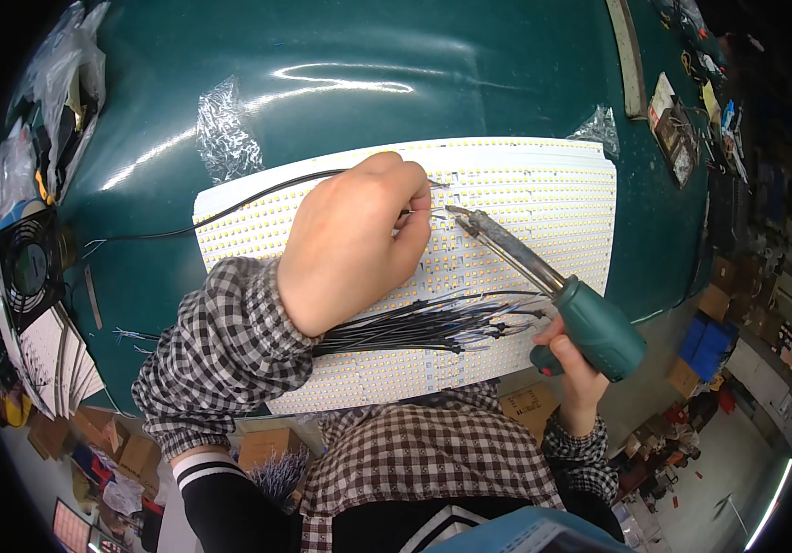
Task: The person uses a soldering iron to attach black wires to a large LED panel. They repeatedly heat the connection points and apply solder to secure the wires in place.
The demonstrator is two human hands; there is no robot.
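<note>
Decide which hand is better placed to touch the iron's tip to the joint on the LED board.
Right. The right hand grips the soldering iron, its tip beside the left hand, which pinches a wire on the LED board.

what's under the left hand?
The white LED panel and a bundle of black wires running under the left hand. What the fingers pinch is mostly covered.

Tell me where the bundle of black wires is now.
In the head view, the wires lie on the LED panel near its front edge, fanning out below the left hand toward the right hand, which holds the soldering iron.
</note>
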